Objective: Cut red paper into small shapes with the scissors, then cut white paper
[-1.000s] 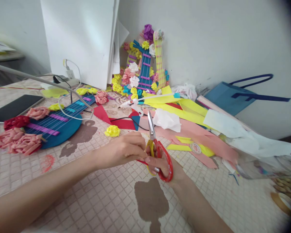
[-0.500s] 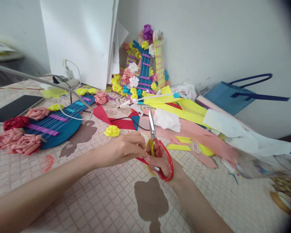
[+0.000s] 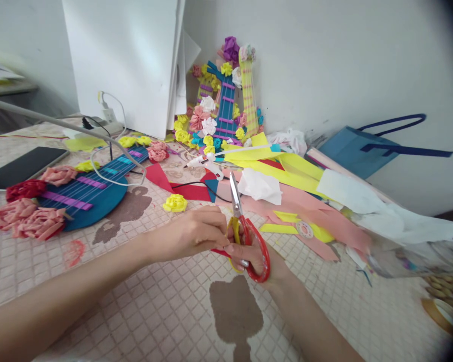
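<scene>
My right hand is closed around a pair of scissors with red handles, blades pointing up and away from me. My left hand meets it at the fingertips, pinched closed. Between the two hands a narrow red strip shows just below my left fingers; most of it is hidden by them. A bit of yellow also shows by the scissors' handles, partly covered by my fingers. Just beyond my left hand a yellow paper flower lies on the table.
A blue paper guitar with flowers lies at left, near a dark tablet. Ahead are a glue gun, red strips, yellow strips and crumpled white paper. Decorated guitars lean on the wall; a blue bag stands right.
My hands hold nearly the same pose. My left fingers have shifted slightly, and a little more of the red strip shows beneath them. The scissors tip a little to the left.
</scene>
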Tool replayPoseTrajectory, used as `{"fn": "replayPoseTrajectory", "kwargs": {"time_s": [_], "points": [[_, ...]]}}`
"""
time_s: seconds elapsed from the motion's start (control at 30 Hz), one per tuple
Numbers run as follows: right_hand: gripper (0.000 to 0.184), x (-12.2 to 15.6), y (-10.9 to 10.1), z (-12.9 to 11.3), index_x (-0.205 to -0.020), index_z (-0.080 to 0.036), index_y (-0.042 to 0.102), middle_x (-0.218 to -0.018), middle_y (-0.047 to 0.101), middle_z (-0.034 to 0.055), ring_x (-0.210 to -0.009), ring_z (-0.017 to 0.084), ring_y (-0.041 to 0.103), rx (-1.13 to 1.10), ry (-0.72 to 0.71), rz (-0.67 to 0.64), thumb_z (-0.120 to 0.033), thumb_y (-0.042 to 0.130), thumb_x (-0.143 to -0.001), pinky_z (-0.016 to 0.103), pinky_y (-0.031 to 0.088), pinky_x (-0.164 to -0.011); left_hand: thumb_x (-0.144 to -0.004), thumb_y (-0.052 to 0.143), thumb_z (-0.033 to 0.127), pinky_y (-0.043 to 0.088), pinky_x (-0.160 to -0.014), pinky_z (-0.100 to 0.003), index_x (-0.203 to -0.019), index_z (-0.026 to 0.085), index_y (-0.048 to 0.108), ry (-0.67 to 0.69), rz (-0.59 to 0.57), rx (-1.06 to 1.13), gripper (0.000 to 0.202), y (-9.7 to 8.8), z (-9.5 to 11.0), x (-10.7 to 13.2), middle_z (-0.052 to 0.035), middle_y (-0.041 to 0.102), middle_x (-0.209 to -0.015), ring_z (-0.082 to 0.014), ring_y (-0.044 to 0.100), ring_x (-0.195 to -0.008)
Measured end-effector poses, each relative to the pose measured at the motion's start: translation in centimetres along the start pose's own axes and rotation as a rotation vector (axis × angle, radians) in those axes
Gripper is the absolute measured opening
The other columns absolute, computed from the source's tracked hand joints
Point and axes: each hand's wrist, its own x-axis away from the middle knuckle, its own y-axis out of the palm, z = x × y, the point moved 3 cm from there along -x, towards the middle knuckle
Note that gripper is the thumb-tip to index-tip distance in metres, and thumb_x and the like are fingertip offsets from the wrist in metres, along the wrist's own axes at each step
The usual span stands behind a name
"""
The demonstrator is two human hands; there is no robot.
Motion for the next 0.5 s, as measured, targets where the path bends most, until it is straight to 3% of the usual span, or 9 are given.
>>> {"fn": "replayPoseTrajectory", "kwargs": {"time_s": [0.37, 0.5], "points": [[0.029, -0.04, -0.07, 0.14, -0.078, -0.019, 0.053, -0.057, 0.05, -0.0072, -0.04, 0.004, 0.036, -0.004, -0.013, -0.003, -0.026, 0.078, -0.065, 0.018, 0.031, -0.037, -0.09, 0.053, 0.011, 0.045, -0.071, -0.027, -0.091, 0.014, 0.068, -0.046, -0.076, -0.023, 0.016, -0.17, 0.35, -0.06, -0.0087, 0.064, -0.088, -0.016, 0.056, -0.08], [0.031, -0.08, 0.14, 0.1, -0.075, -0.018, 0.053, -0.053, 0.049, -0.0079, -0.038, 0.004, 0.036, 0.005, -0.005, -0.031, -0.025, 0.08, -0.063, 0.018, 0.03, -0.036, -0.091, 0.052, 0.01, 0.046, -0.074, -0.027, -0.091, 0.015, 0.068, -0.042, -0.051, -0.004, 0.017, -0.2, 0.27, 0.0, -0.0087, 0.064, -0.09, -0.0164, 0.056, -0.083]]}}
